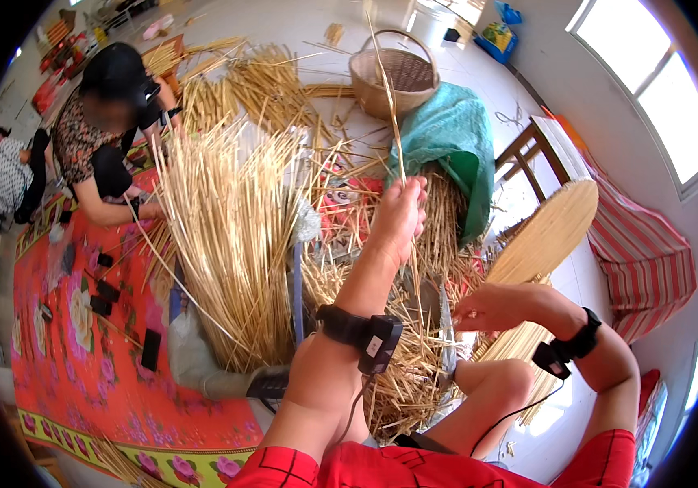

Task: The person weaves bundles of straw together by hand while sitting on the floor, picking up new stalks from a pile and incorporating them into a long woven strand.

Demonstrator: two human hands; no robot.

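Note:
My left hand (402, 213) is raised in the middle, its fingers closed round a long, thin straw stalk (393, 106). The stalk stands nearly upright, its upper end reaching past the basket and its lower end hanging over loose straw pieces (404, 390). Lower and to the right is my right hand (487, 307), fingers curled; whatever they may hold is too small to make out. An upright grey strip (447, 325) stands just left of it. A large bundle of straw stalks (231, 244) is left of my left forearm. Darker stalks (438, 211) lie behind my left hand, partly under a green sheet (446, 122).
A wicker basket (393, 77) stands at the back. A pale oval board (548, 228) leans near a wooden table (556, 146) on the right. At left, another person (105, 130) crouches on a red flowered mat (105, 342), where several dark phone-like objects lie.

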